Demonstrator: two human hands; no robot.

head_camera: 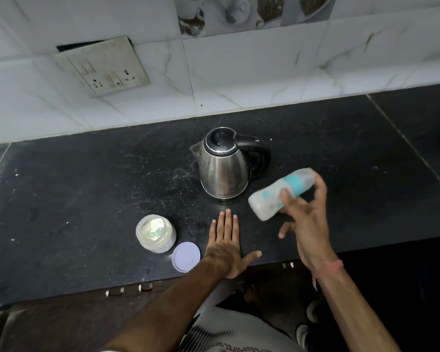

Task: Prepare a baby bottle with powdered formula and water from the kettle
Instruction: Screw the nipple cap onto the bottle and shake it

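Gripping the capped baby bottle [282, 193] sideways in our right hand [309, 219] beside the kettle [222, 166], apparently to mix it, we rested our left hand [226, 247], flat and empty, near the open formula jar [155, 233].

Bare forearms, no sleeves. Pinkish-red thread band [328, 269] tied round the right wrist, loose end dangling. Pale patterned garment [234, 331] below.

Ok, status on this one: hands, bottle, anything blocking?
Right hand holds baby bottle tilted, blurred. Left hand flat on counter. Formula jar open, lid beside it. Kettle closed; nothing blocking.
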